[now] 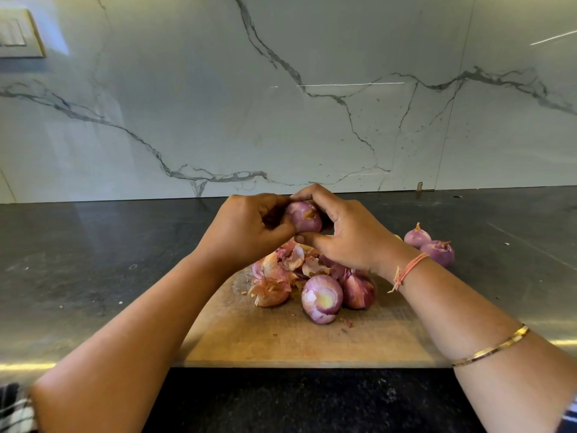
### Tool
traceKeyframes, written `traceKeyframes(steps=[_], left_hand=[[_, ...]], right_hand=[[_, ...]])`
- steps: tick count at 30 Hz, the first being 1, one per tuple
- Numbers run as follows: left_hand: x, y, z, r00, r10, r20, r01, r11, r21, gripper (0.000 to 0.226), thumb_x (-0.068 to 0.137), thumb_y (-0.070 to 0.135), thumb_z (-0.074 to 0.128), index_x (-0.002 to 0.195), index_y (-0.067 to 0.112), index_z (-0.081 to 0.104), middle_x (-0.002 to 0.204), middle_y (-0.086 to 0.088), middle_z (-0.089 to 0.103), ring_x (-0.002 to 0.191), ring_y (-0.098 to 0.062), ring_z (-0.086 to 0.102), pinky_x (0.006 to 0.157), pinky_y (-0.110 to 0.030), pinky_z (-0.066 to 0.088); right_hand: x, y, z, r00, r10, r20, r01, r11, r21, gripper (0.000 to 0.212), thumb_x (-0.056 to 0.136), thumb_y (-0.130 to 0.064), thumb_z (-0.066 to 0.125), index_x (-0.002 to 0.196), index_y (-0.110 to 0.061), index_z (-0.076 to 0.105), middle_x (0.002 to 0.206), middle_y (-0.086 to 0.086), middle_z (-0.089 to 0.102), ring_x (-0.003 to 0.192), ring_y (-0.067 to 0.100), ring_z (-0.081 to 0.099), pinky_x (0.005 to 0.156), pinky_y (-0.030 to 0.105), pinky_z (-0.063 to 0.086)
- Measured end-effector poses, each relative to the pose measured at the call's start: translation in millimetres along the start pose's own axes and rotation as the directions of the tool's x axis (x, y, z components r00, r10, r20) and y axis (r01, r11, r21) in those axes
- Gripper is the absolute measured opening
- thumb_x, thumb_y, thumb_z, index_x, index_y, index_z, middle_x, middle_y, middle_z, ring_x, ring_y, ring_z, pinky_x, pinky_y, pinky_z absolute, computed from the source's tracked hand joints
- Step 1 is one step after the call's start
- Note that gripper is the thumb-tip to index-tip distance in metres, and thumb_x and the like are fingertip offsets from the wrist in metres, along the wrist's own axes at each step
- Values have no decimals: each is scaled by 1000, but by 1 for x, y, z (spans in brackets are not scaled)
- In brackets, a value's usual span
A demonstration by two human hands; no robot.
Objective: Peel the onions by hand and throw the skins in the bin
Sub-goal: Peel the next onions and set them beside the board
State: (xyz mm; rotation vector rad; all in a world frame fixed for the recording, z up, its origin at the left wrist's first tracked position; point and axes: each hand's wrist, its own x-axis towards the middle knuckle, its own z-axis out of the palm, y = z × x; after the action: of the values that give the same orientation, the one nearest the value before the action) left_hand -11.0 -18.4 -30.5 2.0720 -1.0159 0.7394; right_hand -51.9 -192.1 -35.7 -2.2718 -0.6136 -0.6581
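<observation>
Wooden board [281,339] just under left hand [246,232] and right hand [346,232], skins [278,270] and a peeled onion [321,298] on it, both hands gripping one more onion [304,215].

You are facing a glossy white marble-look wall [312,126] with grey veins running across it, and it is reflecting thin bright streaks of light [349,85]. A white switch plate with a brass-coloured frame [18,34] is sitting at its upper left. Below, a dark grey polished stone surface [93,260] is meeting the wall, its front edge [28,366] catching yellowish light.
</observation>
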Motion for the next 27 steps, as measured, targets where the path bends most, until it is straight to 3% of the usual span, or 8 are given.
traceKeyframes(steps=[5,11,15,17,20,22,25,27], left_hand=[[1,-2,0,998,58,0,-58,989,135,34,79,35,55,92,10,74,66,0,68,58,-17,61,55,-34,51],[2,-2,2,992,123,-6,-120,976,185,44,82,40,42,83,8,72,60,0,63,49,-16,53,46,-24,38],[2,-4,1,991,121,-52,-110,978,176,35,88,31,47,76,6,69,53,1,56,43,-11,45,44,-16,30],[3,-6,0,989,110,-98,-97,986,134,36,90,30,45,77,6,68,53,3,55,41,-6,42,44,-16,32],[2,-6,2,990,25,-138,-20,999,35,29,90,23,49,80,4,70,56,-6,60,48,-17,47,45,-19,33],[2,-6,5,985,-80,-151,68,994,-84,26,93,18,53,81,4,71,64,-12,66,54,-21,56,51,-31,45],[3,-3,8,960,-250,-128,202,932,-301,25,94,11,53,78,8,72,73,-11,70,70,-28,68,68,-43,58],[4,0,9,938,-336,-88,269,863,-428,25,94,10,54,76,14,71,75,-7,71,74,-22,70,72,-35,60]], right_hand=[[0,-1,2,1000,1,9,-1,1000,-21,43,79,-18,78,114,-14,54,91,-2,70,82,10,65,78,30,51],[0,-2,2,1000,-7,-4,7,1000,-14,41,80,-20,77,113,-13,54,88,0,71,80,14,66,75,32,51],[0,-3,1,1000,-9,-15,9,1000,2,42,80,-21,77,113,-13,53,91,0,70,83,15,66,77,36,51],[0,-3,0,1000,-10,-19,10,1000,20,42,80,-22,77,113,-14,52,94,-1,69,86,17,66,79,39,52],[0,-4,-1,999,-23,-34,23,1000,16,44,80,-21,77,115,-14,51,94,-3,68,86,15,66,79,36,53],[0,-3,-1,998,-31,-56,32,999,15,44,80,-19,77,115,-14,51,92,-11,63,82,8,63,76,28,53],[1,-2,-1,997,-15,-77,17,999,35,45,80,-16,77,116,-15,51,91,-18,58,78,0,59,72,16,50],[2,-1,-1,996,-6,-84,10,999,46,46,79,-15,77,117,-16,50,92,-18,58,78,-3,58,73,12,48]])
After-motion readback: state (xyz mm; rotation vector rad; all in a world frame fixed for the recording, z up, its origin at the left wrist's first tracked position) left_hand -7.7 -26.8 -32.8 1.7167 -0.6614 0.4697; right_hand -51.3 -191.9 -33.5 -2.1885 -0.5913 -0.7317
